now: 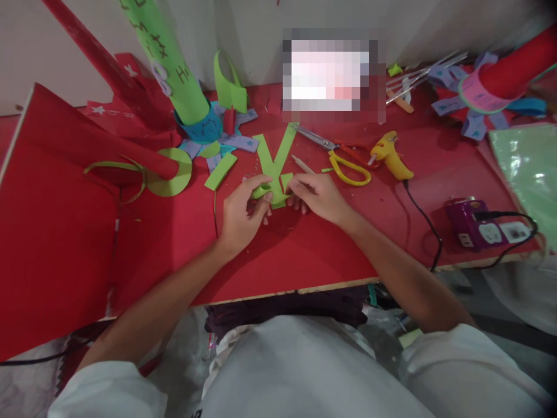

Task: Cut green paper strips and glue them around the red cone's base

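Both hands are working low over the red table. My left hand [241, 215] has its fingers closed on a curled light-green craft strip [261, 190]. Close by on the right, my right hand [321, 194] is bent in a pinch at the strip's other end; its fingertips partly hide the contact. Beneath them lies a Y-shaped green cutout [275, 159], its lower part partly covered by the strip and fingers. A pencil-like stick [303, 164] rests just beyond my right hand. Left of the cutout is a flat green rectangle [221, 172].
Scissors [350, 168] with yellow and orange handles and a yellow glue gun [391, 155] lie to the right. A purple power adapter [474, 223] sits near the front edge. A green lettered tube [174, 64] stands at the back; a red panel [56, 232] rises at left.
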Demonstrator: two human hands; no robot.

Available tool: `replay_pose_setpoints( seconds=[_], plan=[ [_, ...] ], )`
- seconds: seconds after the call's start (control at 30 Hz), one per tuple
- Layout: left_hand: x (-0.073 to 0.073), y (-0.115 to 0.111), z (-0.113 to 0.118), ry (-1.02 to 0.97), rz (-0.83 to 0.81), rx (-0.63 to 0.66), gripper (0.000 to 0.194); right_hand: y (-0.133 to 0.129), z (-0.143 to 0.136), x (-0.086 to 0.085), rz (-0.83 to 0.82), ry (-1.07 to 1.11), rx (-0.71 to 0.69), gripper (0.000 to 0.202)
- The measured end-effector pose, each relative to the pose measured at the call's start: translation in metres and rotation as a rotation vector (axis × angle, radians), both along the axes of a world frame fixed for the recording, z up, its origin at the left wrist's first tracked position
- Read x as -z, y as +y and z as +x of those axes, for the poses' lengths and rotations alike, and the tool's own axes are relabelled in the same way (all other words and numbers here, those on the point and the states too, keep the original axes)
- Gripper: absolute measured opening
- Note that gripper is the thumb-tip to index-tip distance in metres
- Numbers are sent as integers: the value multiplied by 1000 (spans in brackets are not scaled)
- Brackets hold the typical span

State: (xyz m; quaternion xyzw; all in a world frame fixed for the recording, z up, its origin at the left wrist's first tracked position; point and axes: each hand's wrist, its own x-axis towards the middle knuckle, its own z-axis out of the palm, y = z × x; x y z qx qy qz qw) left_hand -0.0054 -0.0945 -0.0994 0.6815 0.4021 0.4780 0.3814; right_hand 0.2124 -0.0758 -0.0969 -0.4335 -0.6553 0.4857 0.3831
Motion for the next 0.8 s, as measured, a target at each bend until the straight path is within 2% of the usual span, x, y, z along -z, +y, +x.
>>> replay_pose_setpoints(
  seconds=[0.13,0.23,0.33,0.57,0.8],
  plan=[
    [3,-1,1,38,161,153,33,8,-5,11,-9,125,90,46],
    [2,-2,2,77,301,195,31,11,-4,12,52,120,147,43],
    [-2,-4,2,133,325,212,24,10,-4,12,83,118,207,44],
    [-6,-4,4,196,376,201,22,4,-15,19,78,263,358,60],
    [-8,-6,5,273,368,217,18,11,-15,32,8,333,457,56]
  ],
)
